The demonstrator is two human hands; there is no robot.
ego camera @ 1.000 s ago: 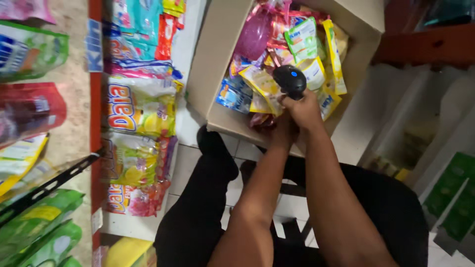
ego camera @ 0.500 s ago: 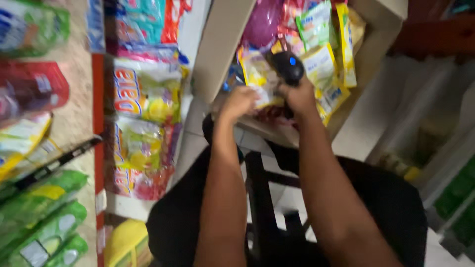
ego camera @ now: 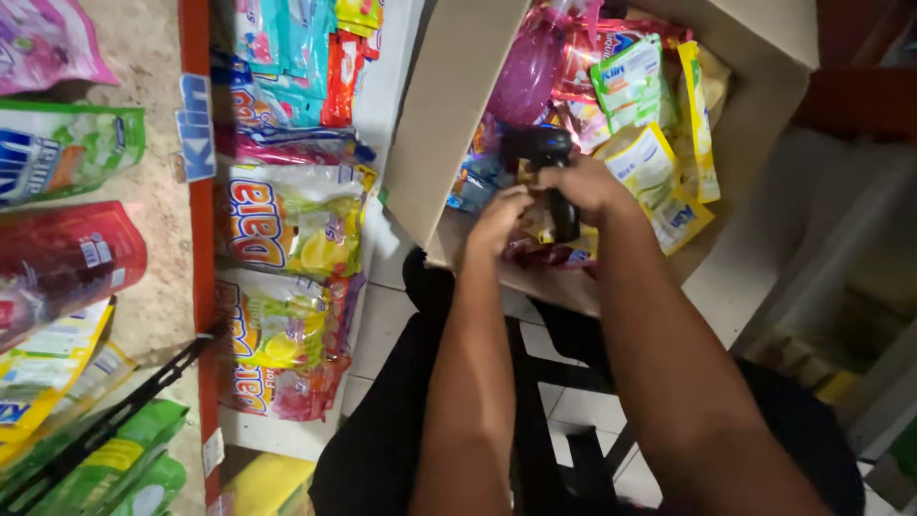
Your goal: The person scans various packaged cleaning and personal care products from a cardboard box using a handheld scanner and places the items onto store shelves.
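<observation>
My right hand [ego camera: 590, 186] grips a black handheld scanner [ego camera: 549, 158] over an open cardboard box [ego camera: 449, 105] on the floor. The box holds several colourful sachets and refill pouches, yellow [ego camera: 659, 172], green-white [ego camera: 626, 76] and pink [ego camera: 530, 72]. My left hand [ego camera: 497, 215] reaches into the near side of the box, fingers curled at a packet just beside the scanner's handle; the packet itself is mostly hidden. Both forearms stretch forward from the bottom of the view.
A shop shelf [ego camera: 196, 239] with a red edge runs along the left, stocked with detergent pouches [ego camera: 287, 220] and green packs [ego camera: 105, 459]. My dark trousers [ego camera: 382, 420] and a black stool frame [ego camera: 564, 382] lie below over white floor tiles. Pale shelving [ego camera: 831, 277] stands at right.
My left hand came forward from out of sight and reached into the box beside the scanner. The right hand kept the scanner over the packets, lowering it slightly.
</observation>
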